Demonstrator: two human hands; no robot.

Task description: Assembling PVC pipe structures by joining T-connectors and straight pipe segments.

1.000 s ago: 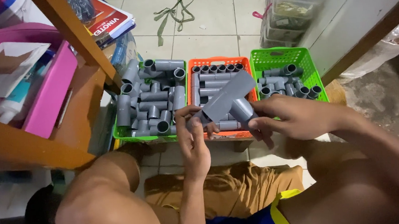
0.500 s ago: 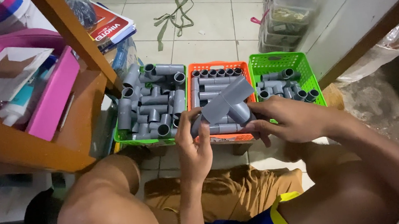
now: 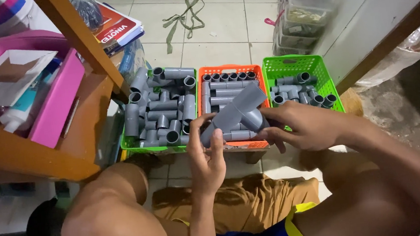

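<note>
Behind the raised hands, the orange basket [image 3: 230,73] is sitting half hidden, its front rim and most of its grey pipe pieces covered by the fitting and the knuckles. Two green baskets are flanking it on the tiled floor [image 3: 223,20]: the left green basket [image 3: 129,145], heaped with grey elbows and tees, is lying partly under the wooden shelf post [image 3: 81,41], while the right green basket [image 3: 289,65] is showing bare mesh at its far end. Beyond the baskets the floor is lying open up to a stack of clear boxes [image 3: 305,10]. Over the orange basket, the grey pipe fitting [image 3: 236,112] is being held tilted, a straight tube with a short round branch. The left hand [image 3: 207,154] is pinching its lower end with closed fingers [image 3: 217,139]; the right hand [image 3: 300,124] is wrapping the branch side, fingers curled shut.
</note>
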